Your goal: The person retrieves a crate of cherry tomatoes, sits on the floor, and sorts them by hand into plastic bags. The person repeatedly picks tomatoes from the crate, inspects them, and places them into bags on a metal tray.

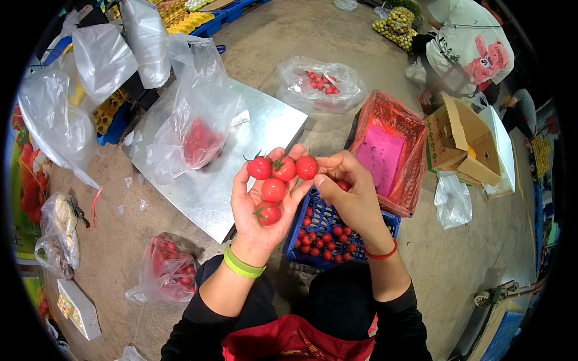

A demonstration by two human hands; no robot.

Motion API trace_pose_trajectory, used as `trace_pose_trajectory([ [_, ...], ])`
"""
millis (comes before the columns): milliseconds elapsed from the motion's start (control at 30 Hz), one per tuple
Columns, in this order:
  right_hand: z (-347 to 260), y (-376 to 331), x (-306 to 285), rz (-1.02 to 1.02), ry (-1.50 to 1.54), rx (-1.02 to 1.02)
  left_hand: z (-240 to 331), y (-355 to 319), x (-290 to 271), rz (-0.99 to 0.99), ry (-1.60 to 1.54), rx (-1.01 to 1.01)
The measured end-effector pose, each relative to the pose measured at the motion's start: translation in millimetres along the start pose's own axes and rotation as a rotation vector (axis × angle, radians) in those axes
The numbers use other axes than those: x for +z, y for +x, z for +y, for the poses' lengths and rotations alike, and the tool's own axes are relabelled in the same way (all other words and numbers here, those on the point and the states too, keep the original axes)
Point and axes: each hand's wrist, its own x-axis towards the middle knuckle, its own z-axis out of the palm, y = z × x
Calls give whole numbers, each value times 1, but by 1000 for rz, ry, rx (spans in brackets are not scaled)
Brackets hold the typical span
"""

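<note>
My left hand (252, 236) is turned palm up, fingers curled under several red cherry tomatoes (274, 189), some with green stems. Beside it, my right hand (362, 203) pinches with thumb and forefinger at the rightmost tomato (307, 168) and its stem. Another tomato (344, 185) shows within the curl of my right fingers. Below the hands sits a blue plastic crate (390, 225) with loose cherry tomatoes in the bottom. To the left, a clear bag (198, 90) with red tomatoes stands open on a silver metal platform (268, 114).
A red basket (415, 174) with a pink sheet inside adjoins the crate. Bagged tomatoes (165, 271) lie at lower left, another clear bag of tomatoes (322, 84) ahead. A cardboard box (448, 135) stands at right. A person (475, 36) crouches at the far right.
</note>
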Motion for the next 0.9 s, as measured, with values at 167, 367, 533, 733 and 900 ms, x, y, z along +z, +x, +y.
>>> trace_pose_trajectory([
  [167,-1,-2,0,16,-41,-10,1,1,-3,-4,-19,-8],
  [367,-3,-3,3,80,17,1,-2,1,0,10,-3,-14],
  [533,-1,1,10,159,15,-38,-5,1,1,-5,57,-10],
  [733,-11,2,3,108,126,116,-1,3,-2,27,-90,-35],
  [900,-14,-4,-12,90,781,265,1,4,-2,81,-192,-31],
])
